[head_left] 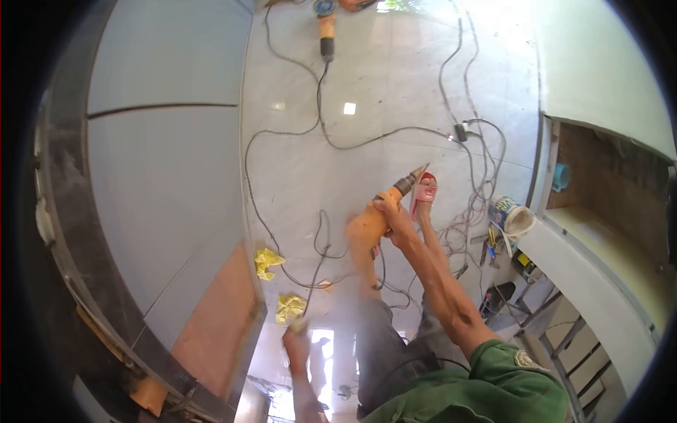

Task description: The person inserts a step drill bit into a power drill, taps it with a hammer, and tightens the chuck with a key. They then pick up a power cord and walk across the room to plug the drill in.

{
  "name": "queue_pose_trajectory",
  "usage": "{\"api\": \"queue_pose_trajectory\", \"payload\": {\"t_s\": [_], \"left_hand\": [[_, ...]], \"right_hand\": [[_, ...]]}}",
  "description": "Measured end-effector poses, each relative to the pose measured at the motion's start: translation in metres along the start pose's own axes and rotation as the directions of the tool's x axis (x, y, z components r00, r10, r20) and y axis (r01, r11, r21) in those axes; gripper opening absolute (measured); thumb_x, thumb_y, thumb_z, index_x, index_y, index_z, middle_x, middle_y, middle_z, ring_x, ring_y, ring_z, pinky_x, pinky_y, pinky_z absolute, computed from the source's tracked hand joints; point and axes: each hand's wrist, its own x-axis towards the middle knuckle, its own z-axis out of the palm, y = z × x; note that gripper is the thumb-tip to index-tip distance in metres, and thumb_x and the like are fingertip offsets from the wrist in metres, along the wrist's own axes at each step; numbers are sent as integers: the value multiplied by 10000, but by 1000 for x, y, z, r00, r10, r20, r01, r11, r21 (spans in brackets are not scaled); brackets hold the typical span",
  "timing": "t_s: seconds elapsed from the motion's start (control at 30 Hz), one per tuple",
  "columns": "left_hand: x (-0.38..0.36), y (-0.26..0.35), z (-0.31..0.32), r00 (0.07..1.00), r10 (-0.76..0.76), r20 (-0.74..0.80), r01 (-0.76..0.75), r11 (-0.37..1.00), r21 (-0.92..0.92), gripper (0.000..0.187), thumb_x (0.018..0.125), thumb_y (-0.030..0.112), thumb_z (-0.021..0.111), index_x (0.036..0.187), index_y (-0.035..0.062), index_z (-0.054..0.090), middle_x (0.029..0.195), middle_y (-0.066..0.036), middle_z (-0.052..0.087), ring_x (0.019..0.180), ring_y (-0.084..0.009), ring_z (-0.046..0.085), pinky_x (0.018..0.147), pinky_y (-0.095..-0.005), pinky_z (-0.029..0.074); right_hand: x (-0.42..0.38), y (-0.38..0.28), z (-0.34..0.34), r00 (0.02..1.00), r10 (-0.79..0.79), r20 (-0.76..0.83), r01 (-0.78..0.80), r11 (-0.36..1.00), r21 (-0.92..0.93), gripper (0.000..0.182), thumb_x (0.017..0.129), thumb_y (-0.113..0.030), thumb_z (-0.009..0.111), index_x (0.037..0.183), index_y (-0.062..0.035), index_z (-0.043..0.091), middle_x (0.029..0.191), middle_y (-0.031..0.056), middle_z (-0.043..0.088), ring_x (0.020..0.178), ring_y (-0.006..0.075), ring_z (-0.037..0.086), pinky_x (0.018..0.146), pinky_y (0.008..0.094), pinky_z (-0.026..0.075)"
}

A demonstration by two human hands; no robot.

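An orange power drill (370,223) with a pointed bit hangs over the floor near the middle of the view, tip toward the upper right. My right hand (396,220) is closed round its front part, behind the dark chuck. Lower left, my left hand (297,341) is closed on a pale plug (297,324) at the end of a dark cord; the plug is blurred. Just above that hand lies a crumpled yellow wrapper (290,307), with a second yellow wrapper (269,262) further up and left.
A second orange power tool (326,28) lies at the top. Dark cables and an adapter (461,132) run over the tiled floor (395,84). On the right are a paint bucket (513,216), hand tools and an open cabinet (606,169). Grey panels (166,197) stand at left.
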Motion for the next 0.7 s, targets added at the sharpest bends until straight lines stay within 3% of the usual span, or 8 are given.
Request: {"api": "queue_pose_trajectory", "payload": {"t_s": [0.13, 0.2, 0.27, 0.33, 0.37, 0.47, 0.57, 0.7], "left_hand": [[-8, -112, -15, 935, -336, -115, 337, 942, -18, 310, 764, 73, 682, 1056, -14, 624, 922, -167, 672, 858, -269, 657, 734, -354, 500], [16, -115, -1, 939, -269, -213, 274, 962, -8, 426, 729, 84, 704, 1116, -22, 564, 919, -163, 650, 828, -278, 640, 735, -356, 498], [66, -112, 28, 958, -204, -200, 194, 979, -65, 442, 738, 80, 643, 1151, -22, 524, 987, -192, 617, 867, -291, 609, 767, -374, 476], [134, -109, 73, 968, -216, -125, 196, 968, -157, 389, 775, 104, 589, 1136, -27, 524, 934, -172, 613, 836, -295, 599, 753, -373, 470], [172, -79, 87, 946, -322, 25, 314, 900, -302, 330, 773, 116, 620, 1060, -27, 540, 875, -152, 604, 813, -276, 597, 731, -371, 467], [279, -76, 169, 989, 73, -125, -84, 992, -91, 293, 771, 245, 704, 877, -10, 605, 817, -158, 607, 734, -286, 574, 676, -384, 445], [374, -42, 217, 981, 46, -187, -71, 989, -131, 328, 747, 304, 728, 780, 12, 584, 741, -141, 557, 681, -308, 535, 633, -424, 425], [449, 4, 222, 984, -5, -178, -28, 983, -182, 314, 750, 317, 726, 785, 22, 623, 683, -117, 613, 633, -268, 577, 619, -390, 443]], "right_hand": [[102, 47, 19, 994, -101, -35, 99, 993, -71, 315, 785, -176, 655, 1035, -12, 555, 929, 78, 602, 821, 180, 610, 709, 316, 514], [186, 92, -4, 916, -341, 211, 389, 884, -260, 311, 757, -157, 681, 1009, -19, 563, 912, 74, 602, 805, 179, 609, 693, 316, 514], [211, 116, 8, 937, -286, 198, 339, 877, -340, 320, 731, -138, 705, 995, -27, 561, 883, 69, 606, 771, 181, 614, 671, 323, 521], [230, 110, 39, 994, -36, -102, 2, 949, -315, 344, 709, -120, 727, 992, -37, 551, 842, 65, 614, 718, 185, 623, 641, 337, 536], [250, 125, 38, 993, -34, -111, 0, 958, -288, 353, 685, -132, 753, 962, -33, 558, 818, 65, 611, 720, 192, 623, 635, 334, 538], [287, 160, 28, 991, -60, -119, 7, 915, -402, 349, 666, -135, 762, 942, -26, 579, 817, 74, 639, 728, 188, 637, 648, 326, 538], [278, 153, 46, 981, -165, -99, 33, 651, -758, 357, 650, -135, 760, 945, -19, 596, 842, 91, 668, 738, 183, 653, 668, 323, 534], [320, 193, 28, 975, -212, 72, 155, 408, -900, 467, 599, -229, 787, 985, -45, 598, 897, 121, 659, 823, 252, 654, 717, 368, 525]]}}
